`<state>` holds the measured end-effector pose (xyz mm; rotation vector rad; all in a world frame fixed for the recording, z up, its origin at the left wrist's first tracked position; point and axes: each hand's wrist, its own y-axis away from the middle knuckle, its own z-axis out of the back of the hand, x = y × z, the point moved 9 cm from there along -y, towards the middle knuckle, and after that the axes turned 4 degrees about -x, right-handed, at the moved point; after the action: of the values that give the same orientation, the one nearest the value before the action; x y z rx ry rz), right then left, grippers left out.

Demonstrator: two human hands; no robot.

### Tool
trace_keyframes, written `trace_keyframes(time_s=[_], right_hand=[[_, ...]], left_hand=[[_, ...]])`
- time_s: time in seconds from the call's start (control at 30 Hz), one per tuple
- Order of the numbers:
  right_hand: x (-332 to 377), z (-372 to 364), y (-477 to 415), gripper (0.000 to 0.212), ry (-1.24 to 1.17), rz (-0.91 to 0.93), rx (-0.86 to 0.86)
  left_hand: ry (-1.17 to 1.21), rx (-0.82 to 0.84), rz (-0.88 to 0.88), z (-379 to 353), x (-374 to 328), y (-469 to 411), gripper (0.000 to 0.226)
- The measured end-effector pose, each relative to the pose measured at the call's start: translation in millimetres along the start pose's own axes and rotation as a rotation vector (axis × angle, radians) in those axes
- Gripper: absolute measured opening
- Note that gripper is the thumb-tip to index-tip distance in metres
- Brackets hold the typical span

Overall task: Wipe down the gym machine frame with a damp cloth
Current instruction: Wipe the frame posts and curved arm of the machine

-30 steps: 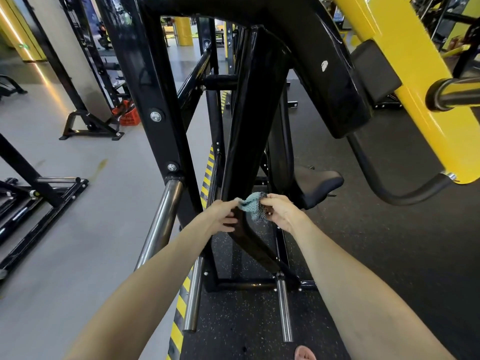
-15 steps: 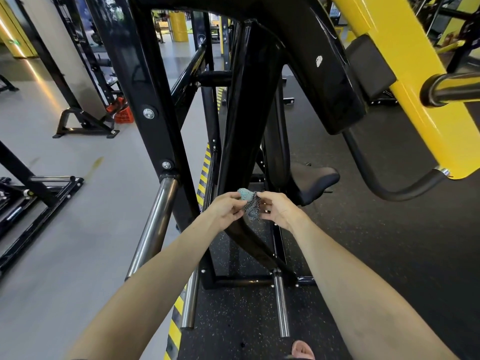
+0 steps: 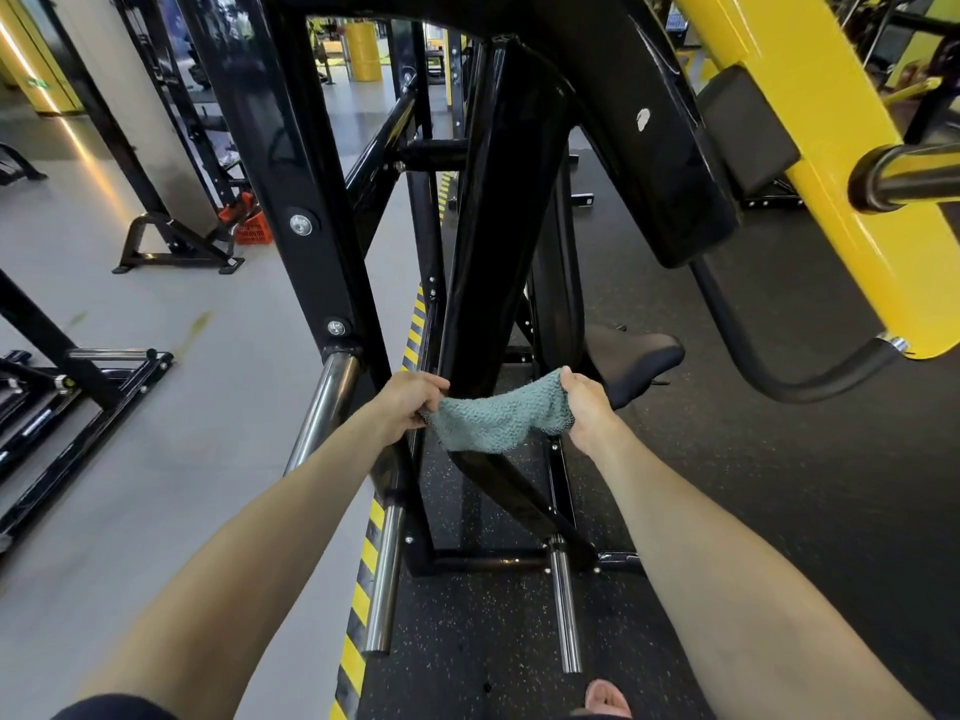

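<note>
One cloth [image 3: 498, 418], black frame [image 3: 498, 226], speckled rubber floor [image 3: 467, 641]

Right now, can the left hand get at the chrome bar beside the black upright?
Probably yes. The left hand sits just right of the chrome bar with nothing between them, though its grip is on the cloth, which the right hand also holds.

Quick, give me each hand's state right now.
Left hand: grips the left end of the teal cloth.
Right hand: grips the cloth's right end.
</note>
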<state>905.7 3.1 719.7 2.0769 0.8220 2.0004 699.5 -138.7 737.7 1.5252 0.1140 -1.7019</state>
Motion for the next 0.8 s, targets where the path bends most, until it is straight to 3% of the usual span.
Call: trace_keyframes(time_s=[0.07, 0.17, 0.23, 0.33, 0.4, 0.57, 0.7, 0.8], right_hand=[[0.8, -5.3, 2.8, 0.025, -0.019, -0.019, 0.049], [-2.8, -20.3, 10.0, 0.034, -0.037, -0.1, 0.183], [-2.9, -31.5, 18.4, 0.034, -0.012, -0.139, 0.27], [-3.2, -43.6, 25.6, 0.034, 0.041, -0.17, 0.337], [-5.0, -46.0, 25.8, 0.035, 0.048, -0.196, 0.35], [-8.4, -32.4, 20.9, 0.035, 0.064, -0.244, 0.327], [-12.0, -9.6, 10.0, 0.025, 0.136, -0.249, 0.192], [-17.7, 0.0, 7.4, 0.016, 0.033, -0.245, 0.12]], left_hand=[[-0.21, 0.057, 0.001, -0.8, 1.8, 0.7, 0.046], [-0.585, 0.282, 0.062, -14.2, 14.4, 14.1, 0.047], [-0.672, 0.442, 0.083, -28.5, 24.6, 21.5, 0.06], [-0.345, 0.536, -0.001, -56.1, 17.1, 24.4, 0.078], [-0.194, 0.56, -0.057, -71.6, 9.8, 26.9, 0.067], [-0.095, 0.592, -0.145, -86.5, 2.8, 33.0, 0.024], [0.097, 0.73, -0.041, -83.8, -1.3, 38.4, 0.036], [0.263, 0.734, -0.055, -82.7, -20.9, 46.2, 0.017]])
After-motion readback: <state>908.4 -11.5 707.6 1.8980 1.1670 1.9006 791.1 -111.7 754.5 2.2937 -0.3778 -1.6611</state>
